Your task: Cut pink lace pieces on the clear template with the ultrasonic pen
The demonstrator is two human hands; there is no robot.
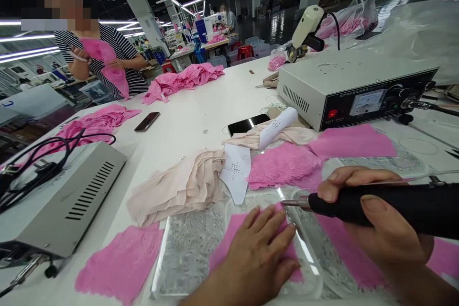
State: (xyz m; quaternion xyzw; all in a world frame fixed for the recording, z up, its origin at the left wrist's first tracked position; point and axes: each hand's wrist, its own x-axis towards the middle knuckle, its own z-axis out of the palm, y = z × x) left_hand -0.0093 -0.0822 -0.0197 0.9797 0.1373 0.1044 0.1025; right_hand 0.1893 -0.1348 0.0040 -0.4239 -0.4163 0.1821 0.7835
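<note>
My left hand [260, 248] lies flat, fingers stretched out, pressing a pink fabric piece [229, 236] onto a glass plate [186, 248] near the table's front edge. My right hand [376, 220] is wrapped round the black handle of a cutting tool [394, 203]. The tool's metal tip [292, 203] points left and sits just above the pink piece, close to my left fingertips. More pink fabric [340, 248] lies under my right hand.
A grey control box [355, 86] stands at the right, another [60, 196] at the left with black cables. Beige fabric [179, 186], pink lace [283, 165], a white paper template [236, 169], two phones [247, 124] [147, 121] lie about. A person in a striped top [118, 52] holds pink cloth.
</note>
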